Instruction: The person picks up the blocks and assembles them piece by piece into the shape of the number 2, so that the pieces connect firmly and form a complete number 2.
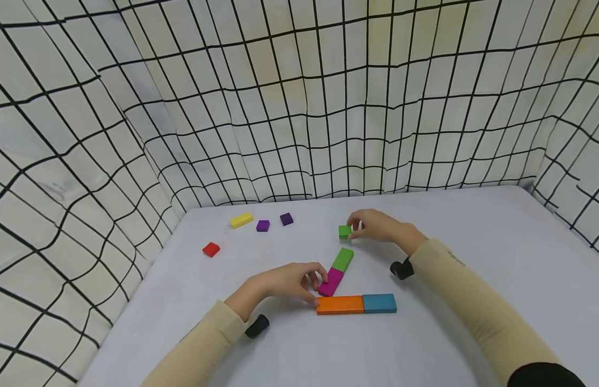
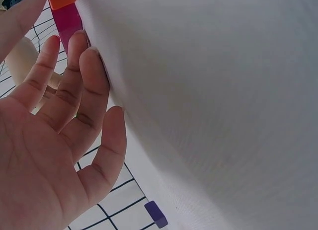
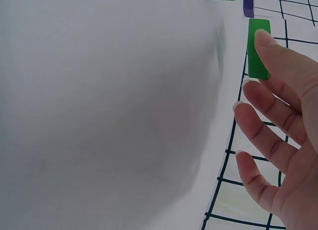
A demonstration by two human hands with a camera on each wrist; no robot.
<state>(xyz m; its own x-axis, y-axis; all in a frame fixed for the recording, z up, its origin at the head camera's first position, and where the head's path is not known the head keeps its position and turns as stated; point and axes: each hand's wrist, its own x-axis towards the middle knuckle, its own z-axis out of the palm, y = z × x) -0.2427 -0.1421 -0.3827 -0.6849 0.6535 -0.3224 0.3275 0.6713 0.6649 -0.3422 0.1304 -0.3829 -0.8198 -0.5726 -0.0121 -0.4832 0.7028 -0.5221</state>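
Observation:
My right hand (image 1: 379,226) pinches a green block (image 1: 344,232) between thumb and index finger at the back of the table. The right wrist view shows this block as a long green piece (image 3: 254,58), with the other fingers loosely bent below it. My left hand (image 1: 291,279) has its fingertips at a magenta block (image 1: 331,282) and its thumb at the left end of an orange block (image 1: 340,305). Its fingers look relaxed in the left wrist view. A second green block (image 1: 344,260) meets the magenta one end to end, slanting away. A blue block (image 1: 379,303) adjoins the orange one.
At the back left lie a yellow block (image 1: 241,220), a purple block (image 1: 262,226), a dark purple block (image 1: 287,219) and a red block (image 1: 211,249). White walls with black grid lines (image 1: 306,115) rise behind and beside the white table (image 1: 183,312).

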